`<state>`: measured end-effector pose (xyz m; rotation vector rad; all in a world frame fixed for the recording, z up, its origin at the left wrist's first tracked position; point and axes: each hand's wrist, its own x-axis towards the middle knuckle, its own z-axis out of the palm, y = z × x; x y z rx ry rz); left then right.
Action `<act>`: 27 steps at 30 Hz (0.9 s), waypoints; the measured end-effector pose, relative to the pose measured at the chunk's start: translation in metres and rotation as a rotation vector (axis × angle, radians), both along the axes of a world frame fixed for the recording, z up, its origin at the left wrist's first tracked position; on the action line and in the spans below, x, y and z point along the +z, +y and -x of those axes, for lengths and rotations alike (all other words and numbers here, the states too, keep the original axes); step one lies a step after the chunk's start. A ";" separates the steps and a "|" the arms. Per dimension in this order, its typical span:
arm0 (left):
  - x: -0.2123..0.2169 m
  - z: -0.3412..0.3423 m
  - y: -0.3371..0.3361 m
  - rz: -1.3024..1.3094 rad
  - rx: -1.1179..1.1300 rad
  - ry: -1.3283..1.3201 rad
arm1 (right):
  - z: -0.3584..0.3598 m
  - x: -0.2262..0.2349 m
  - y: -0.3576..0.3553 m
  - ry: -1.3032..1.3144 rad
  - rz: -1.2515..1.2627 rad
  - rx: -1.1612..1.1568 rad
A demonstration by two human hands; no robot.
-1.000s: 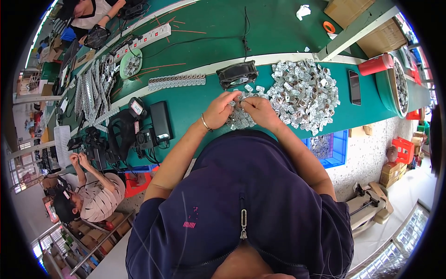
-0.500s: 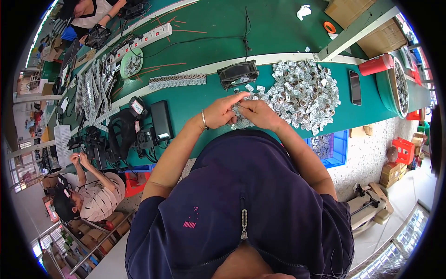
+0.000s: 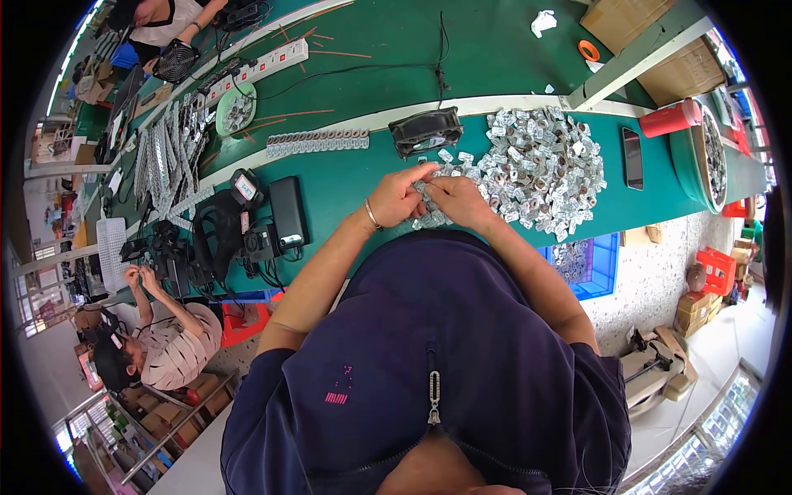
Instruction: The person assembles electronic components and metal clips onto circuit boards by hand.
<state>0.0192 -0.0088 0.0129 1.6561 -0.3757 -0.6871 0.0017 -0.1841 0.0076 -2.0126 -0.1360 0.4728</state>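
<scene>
My left hand (image 3: 394, 198), with a bangle at its wrist, is curled with fingers bent at the green bench's near edge. Close against it, my right hand (image 3: 459, 201) has thumb and fingers pinched together. Whatever sits between the fingertips is too small and hidden to make out. Small silvery metal pieces (image 3: 431, 219) lie under and around both hands. To the right spreads a large heap of the same small pieces (image 3: 540, 169), some with a brownish round part. Just beyond my hands stands a black square fan (image 3: 426, 132).
A neat row of pieces (image 3: 318, 142) lies left of the fan. Further left are a black box (image 3: 288, 212), tangled black devices (image 3: 219, 235) and metal strips (image 3: 169, 157). At right are a phone (image 3: 632, 157), red cup (image 3: 669, 118) and green tub (image 3: 697, 165). Two other people work at left.
My hands stay together in nearly the same place, with only slight finger movement. The whole view has shifted very slightly.
</scene>
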 end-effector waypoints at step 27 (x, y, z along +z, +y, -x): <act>-0.032 0.002 0.010 -0.387 0.269 -1.053 | -0.017 -0.016 0.012 -0.130 -0.026 -0.082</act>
